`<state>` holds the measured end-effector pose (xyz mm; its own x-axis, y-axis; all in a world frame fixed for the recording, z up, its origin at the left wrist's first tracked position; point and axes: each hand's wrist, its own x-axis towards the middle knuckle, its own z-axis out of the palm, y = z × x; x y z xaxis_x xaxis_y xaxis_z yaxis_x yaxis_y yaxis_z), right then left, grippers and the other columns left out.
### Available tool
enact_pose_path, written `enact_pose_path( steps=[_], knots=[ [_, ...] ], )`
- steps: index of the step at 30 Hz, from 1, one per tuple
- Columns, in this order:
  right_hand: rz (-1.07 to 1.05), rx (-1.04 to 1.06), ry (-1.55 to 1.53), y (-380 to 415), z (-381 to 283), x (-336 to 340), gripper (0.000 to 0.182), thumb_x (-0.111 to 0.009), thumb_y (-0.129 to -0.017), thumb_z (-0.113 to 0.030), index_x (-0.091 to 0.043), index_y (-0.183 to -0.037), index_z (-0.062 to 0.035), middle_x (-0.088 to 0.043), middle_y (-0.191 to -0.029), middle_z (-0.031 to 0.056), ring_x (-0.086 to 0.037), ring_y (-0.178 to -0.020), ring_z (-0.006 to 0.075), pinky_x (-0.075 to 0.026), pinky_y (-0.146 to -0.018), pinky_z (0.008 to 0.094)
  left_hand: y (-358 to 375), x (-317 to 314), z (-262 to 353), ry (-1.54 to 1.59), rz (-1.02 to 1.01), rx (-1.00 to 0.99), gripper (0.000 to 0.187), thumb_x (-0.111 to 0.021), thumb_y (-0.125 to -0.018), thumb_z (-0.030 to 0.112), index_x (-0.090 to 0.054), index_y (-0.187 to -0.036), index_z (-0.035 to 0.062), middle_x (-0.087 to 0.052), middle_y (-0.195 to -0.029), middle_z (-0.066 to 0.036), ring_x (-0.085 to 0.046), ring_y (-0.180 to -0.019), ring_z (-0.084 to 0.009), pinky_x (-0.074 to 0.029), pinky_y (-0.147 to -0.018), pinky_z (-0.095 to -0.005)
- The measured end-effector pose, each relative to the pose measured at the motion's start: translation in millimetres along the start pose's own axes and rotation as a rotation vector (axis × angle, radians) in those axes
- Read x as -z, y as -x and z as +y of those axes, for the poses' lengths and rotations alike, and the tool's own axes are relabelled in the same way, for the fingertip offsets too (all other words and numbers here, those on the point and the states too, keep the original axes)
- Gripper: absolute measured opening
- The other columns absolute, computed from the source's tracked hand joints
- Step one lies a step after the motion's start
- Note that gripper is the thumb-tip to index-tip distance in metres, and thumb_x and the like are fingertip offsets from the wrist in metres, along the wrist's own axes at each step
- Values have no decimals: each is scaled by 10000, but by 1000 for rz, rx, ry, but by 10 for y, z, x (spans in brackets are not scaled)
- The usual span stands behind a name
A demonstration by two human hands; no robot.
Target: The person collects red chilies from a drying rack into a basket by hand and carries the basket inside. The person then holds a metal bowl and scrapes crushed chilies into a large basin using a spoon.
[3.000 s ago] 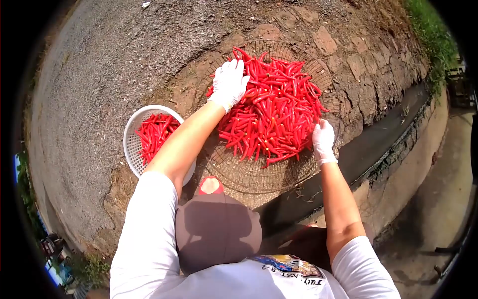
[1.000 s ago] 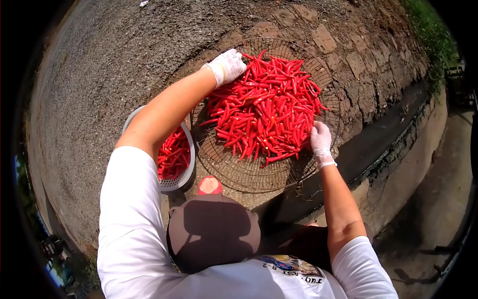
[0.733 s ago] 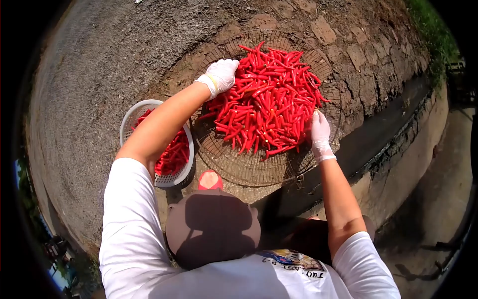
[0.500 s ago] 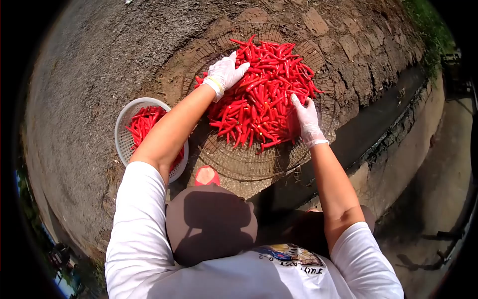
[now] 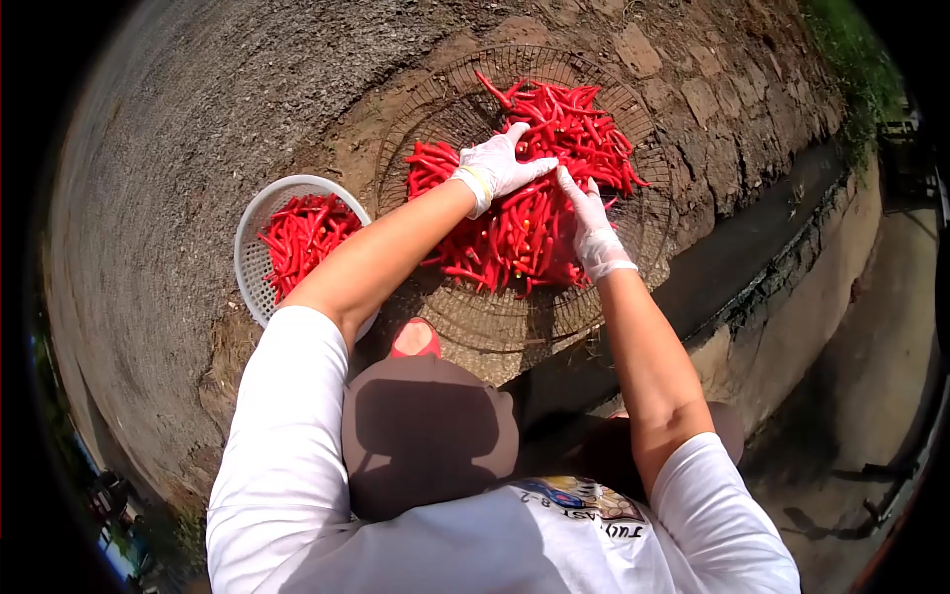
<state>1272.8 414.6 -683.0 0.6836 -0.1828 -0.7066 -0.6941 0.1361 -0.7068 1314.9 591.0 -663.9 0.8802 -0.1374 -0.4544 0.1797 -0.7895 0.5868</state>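
Note:
A heap of red chili peppers [image 5: 520, 246] lies on a round wire rack [image 5: 648, 213]. Over the middle of the heap, my left hand [image 5: 500, 166] in a thin white glove rests with its fingers spread and thumb pointing right. My right hand [image 5: 594, 226], gloved too, touches the heap's right side with fingers stretched up and left. The fingertips of the two hands nearly meet. Some peppers beneath the palms are hidden, and neither hand has a pepper visibly gripped.
To the left, a white plastic basket [image 5: 247, 233] holds more red peppers, partly covered by my left forearm. My foot in a red shoe [image 5: 416, 339] is close to the rack's front edge. A dark channel [image 5: 722, 252] runs along the right, beside rough, stony ground.
My left hand has moved right across the heap, and my right hand up and left, so they are now close together. Peppers under them have shifted, leaving gaps near the left and upper edges.

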Motion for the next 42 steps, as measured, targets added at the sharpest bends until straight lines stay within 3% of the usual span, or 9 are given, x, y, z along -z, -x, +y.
enact_pose_path(
  steps=[3, 7, 10, 25, 28, 31, 32, 38, 42],
  knots=[
    [-138, -36, -95, 53, -59, -18, 1057, -791, -741, -452, -157, -1496, -71, -346, -1464, 145, -369, -1324, 263, -315, -1069, 395, 27, -88, 5, -14, 12, -6, 864, -527, -784, 709, -349, -1432, 165, -501, -1334, -237, -522, -1200, -377, -399, -1006, -451],
    [-65, -110, -98, -177, 71, -1, 841, -755, -783, -450, -346, -1417, -79, -482, -1353, 118, -483, -1216, 248, -408, -986, 406, 58, -117, 10, 47, 27, -9, 858, -534, -804, 677, -324, -1457, 163, -472, -1375, -212, -482, -1248, -358, -375, -1035, -437],
    [-290, -39, -247, -259, 133, 42, 759, -740, -798, -450, -403, -1371, -83, -540, -1280, 93, -543, -1132, 234, -463, -918, 396, 73, -127, 0, 150, 7, -45, 827, -542, -814, 658, -355, -1438, 149, -486, -1361, -211, -476, -1256, -348, -377, -1033, -436],
    [-244, 171, -284, 230, -220, 44, 508, -759, -814, -255, -532, -1212, -33, -618, -1107, 59, -598, -961, 156, -484, -833, 307, 289, -235, 141, 609, 233, -234, 588, -647, -868, 421, -483, -1333, 102, -619, -1170, -135, -585, -1077, -223, -442, -941, -326],
    [-267, 154, -304, 386, -437, 22, 418, -740, -829, -254, -574, -1158, -57, -632, -1060, 41, -612, -909, 153, -498, -793, 306, 329, -110, 270, 613, 306, -268, 667, -641, -819, 530, -492, -1319, 115, -614, -1186, -188, -590, -1101, -323, -451, -935, -372],
    [-235, 150, -289, 540, -658, -12, 375, -715, -851, -269, -581, -1150, -86, -648, -1012, 22, -619, -884, 137, -514, -772, 311, 393, 83, 443, 661, 268, -294, 633, -636, -838, 497, -495, -1315, 105, -631, -1153, -171, -609, -1056, -291, -459, -925, -362],
    [-243, 125, -268, 619, -734, -18, 401, -692, -865, -312, -577, -1186, -100, -653, -1110, 58, -637, -969, 187, -525, -856, 360, 369, 101, 446, 655, 288, -307, 607, -642, -852, 461, -495, -1322, 107, -635, -1144, -152, -611, -1045, -255, -456, -931, -350],
    [-358, 110, -282, 983, -950, -211, 441, -639, -901, -355, -557, -1226, -68, -644, -1140, 75, -641, -986, 189, -546, -853, 349, 708, 493, 541, 538, 349, -236, 672, -625, -806, 558, -508, -1315, 135, -637, -1144, -154, -609, -1063, -302, -459, -927, -375],
    [-437, 87, -285, 1074, -870, -489, 472, -654, -887, -367, -547, -1237, -70, -638, -1155, 65, -636, -997, 189, -538, -865, 352, 994, 747, 326, 538, 473, -256, 580, -672, -826, 437, -526, -1279, 105, -637, -1084, -147, -625, -995, -252, -477, -877, -332]
  ],
)
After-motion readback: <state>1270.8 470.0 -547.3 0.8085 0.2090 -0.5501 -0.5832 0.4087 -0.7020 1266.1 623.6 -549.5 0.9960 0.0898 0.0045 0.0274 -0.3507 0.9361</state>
